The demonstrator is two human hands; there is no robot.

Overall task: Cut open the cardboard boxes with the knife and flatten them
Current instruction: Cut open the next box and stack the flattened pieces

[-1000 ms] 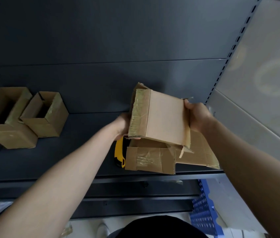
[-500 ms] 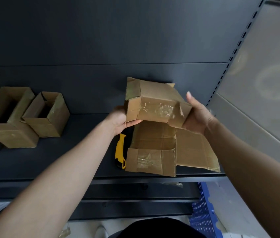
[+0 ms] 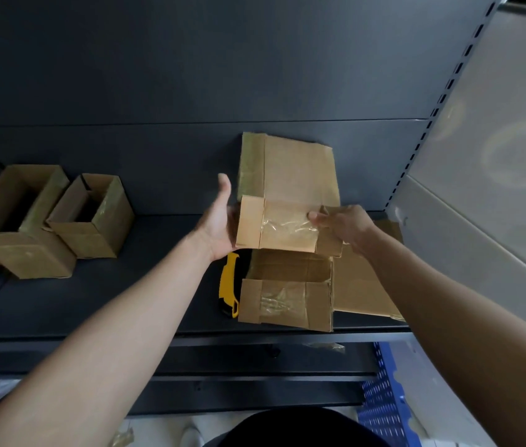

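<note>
- Head view: the held box point(image 3: 290, 195) is up in front of the dark back panel point(image 3: 158, 75), pressed nearly flat. It is plain brown card with a shiny strip of clear tape across its lower flap.
- Left hand point(image 3: 219, 225): wide, palm against the box's left edge, thumb straight up. The fingers go behind the card, out of sight.
- Right hand point(image 3: 342, 225): curled tight, pinching the folded right-hand flap, one fingertip on the taped face.
- Just below them, the yellow knife point(image 3: 227, 287) lies on the shelf point(image 3: 93, 301), touching the left edge of a flattened box point(image 3: 287, 298).
- Another flat sheet point(image 3: 365, 285) lies under it, reaching right towards the perforated upright point(image 3: 432, 117).
- The pile's near edge sits just short of the shelf's front lip.
- Bare shelf runs from the knife to two open boxes point(image 3: 92, 217) point(image 3: 16, 221), well apart on the left.
- Below right is a blue crate point(image 3: 381, 408).
</note>
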